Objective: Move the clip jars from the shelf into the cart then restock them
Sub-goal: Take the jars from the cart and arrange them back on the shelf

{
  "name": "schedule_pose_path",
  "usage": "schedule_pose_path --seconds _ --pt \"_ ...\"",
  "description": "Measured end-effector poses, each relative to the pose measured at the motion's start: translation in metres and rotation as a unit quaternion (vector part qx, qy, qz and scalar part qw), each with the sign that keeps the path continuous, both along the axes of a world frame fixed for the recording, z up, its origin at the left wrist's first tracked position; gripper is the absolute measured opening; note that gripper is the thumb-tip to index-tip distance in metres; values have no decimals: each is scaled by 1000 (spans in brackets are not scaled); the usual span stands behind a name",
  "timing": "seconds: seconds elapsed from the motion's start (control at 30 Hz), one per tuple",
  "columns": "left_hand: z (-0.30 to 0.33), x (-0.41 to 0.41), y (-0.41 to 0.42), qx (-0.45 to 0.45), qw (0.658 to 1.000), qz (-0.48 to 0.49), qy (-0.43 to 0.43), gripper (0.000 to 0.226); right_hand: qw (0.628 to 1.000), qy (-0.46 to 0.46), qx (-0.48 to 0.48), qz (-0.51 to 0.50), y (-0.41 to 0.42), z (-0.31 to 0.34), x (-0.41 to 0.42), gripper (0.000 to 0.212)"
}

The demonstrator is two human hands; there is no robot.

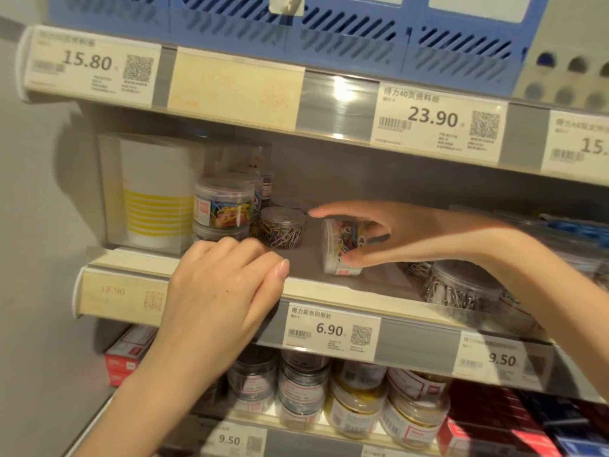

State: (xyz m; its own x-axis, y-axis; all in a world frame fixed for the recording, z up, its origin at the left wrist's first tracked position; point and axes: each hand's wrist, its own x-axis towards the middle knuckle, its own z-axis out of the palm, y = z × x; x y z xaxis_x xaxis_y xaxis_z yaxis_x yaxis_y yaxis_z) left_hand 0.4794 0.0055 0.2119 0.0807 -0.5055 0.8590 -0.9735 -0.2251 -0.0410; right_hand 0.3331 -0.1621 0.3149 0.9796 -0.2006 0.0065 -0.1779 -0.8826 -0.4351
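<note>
My right hand (389,232) grips a clear jar of coloured paper clips (339,249), tilted on its side just above the middle shelf (329,295). To its left a second coloured-clip jar (281,227) stands upright on that shelf. Further left, two jars are stacked (222,207), with more jars behind them. My left hand (224,291) rests over the shelf's front edge with its fingers curled and holds nothing. Under my right forearm stands a jar of silver clips (461,288).
A white and yellow boxed cup (155,192) stands at the shelf's left end. The shelf below carries several jars (356,400) and red boxes (127,354). A blue basket (329,28) sits on the shelf above. Price tags (331,329) line the shelf edges.
</note>
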Motion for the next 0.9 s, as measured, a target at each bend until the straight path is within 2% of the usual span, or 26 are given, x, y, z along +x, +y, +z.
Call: schedule_pose_path --seconds 0.1,0.3,0.47,0.57,0.9 --pt "1 1 2 2 1000 -10 11 44 1000 -11 1 -26 1 -2 1 42" --pt "0 4 8 2 1000 4 24 46 997 -65 15 -49 6 -6 2 40" --pt "-1 7 10 -2 1000 11 22 44 998 -31 -10 -61 12 -13 7 50" --pt "-2 8 10 -2 1000 8 22 44 996 -15 -44 -71 15 -18 10 48" --pt "-4 8 9 -16 1000 12 15 47 997 11 -50 -66 15 1 -1 46"
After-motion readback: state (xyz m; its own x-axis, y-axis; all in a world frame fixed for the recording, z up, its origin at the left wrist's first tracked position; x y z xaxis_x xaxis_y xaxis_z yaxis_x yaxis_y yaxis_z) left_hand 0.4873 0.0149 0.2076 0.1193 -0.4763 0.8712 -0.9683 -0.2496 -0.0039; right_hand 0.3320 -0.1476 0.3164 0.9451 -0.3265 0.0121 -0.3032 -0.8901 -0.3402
